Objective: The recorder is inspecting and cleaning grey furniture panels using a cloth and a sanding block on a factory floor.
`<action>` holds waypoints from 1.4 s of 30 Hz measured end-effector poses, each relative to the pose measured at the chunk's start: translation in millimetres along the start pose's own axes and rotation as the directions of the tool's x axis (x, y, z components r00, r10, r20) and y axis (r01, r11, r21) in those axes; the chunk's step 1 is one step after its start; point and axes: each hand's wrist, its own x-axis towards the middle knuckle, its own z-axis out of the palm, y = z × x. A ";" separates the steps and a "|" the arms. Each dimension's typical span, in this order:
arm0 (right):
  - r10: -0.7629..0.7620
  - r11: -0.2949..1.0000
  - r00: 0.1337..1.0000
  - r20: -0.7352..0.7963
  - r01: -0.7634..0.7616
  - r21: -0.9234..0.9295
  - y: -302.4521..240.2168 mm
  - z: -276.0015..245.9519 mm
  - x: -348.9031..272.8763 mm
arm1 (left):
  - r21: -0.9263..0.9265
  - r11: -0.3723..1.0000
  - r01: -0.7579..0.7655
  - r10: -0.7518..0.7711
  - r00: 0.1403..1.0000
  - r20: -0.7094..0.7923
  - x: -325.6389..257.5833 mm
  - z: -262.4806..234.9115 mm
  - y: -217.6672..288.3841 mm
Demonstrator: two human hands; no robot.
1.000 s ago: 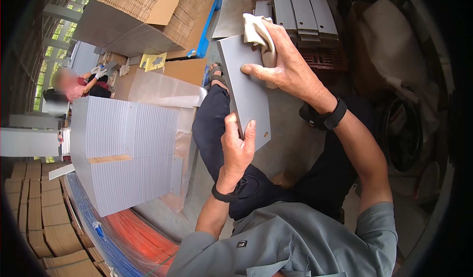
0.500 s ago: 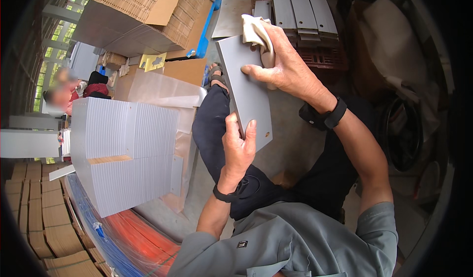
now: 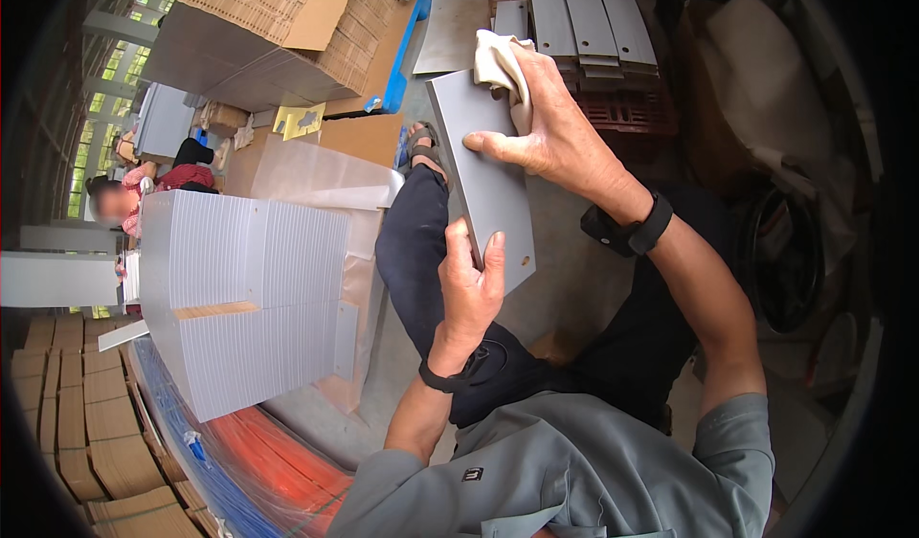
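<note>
A flat grey panel (image 3: 486,179) with a small hole near its lower right corner is held up, tilted, above my legs. My left hand (image 3: 471,284) grips its lower edge, thumb on the face and fingers behind. At the upper right edge my right hand (image 3: 550,131) is closed on a cream cloth (image 3: 500,57), pressing it against the panel, with the thumb lying across the panel's face. The fingers under the panel are partly hidden.
A tall stack of grey panels (image 3: 254,280) stands at the left. Similar panels (image 3: 574,26) lie on a dark red crate (image 3: 627,112) at the far side. Cardboard stacks (image 3: 287,7) rise at the far left, where another person (image 3: 120,198) is seen. Red wrapped material (image 3: 278,461) lies near left.
The panel and both hands have shifted very slightly right; the grip and the cloth look the same. The other person at the left has changed posture.
</note>
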 end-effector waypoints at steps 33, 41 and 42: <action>-0.001 0.980 0.987 -0.161 -0.031 -0.196 66.2 -44.4 48.4 | -0.311 0.929 0.201 -0.161 0.975 0.150 -5.8 -8.4 -1.5; -0.052 0.981 0.962 -0.267 -0.001 -0.196 33.3 -77.6 38.2 | -0.385 0.882 0.270 -0.217 0.960 0.176 -8.7 -12.7 -2.5; -0.093 0.990 0.961 -0.261 0.061 -0.130 23.2 -78.4 37.8 | -0.385 0.881 0.273 -0.220 0.959 0.177 -8.8 -11.9 -2.3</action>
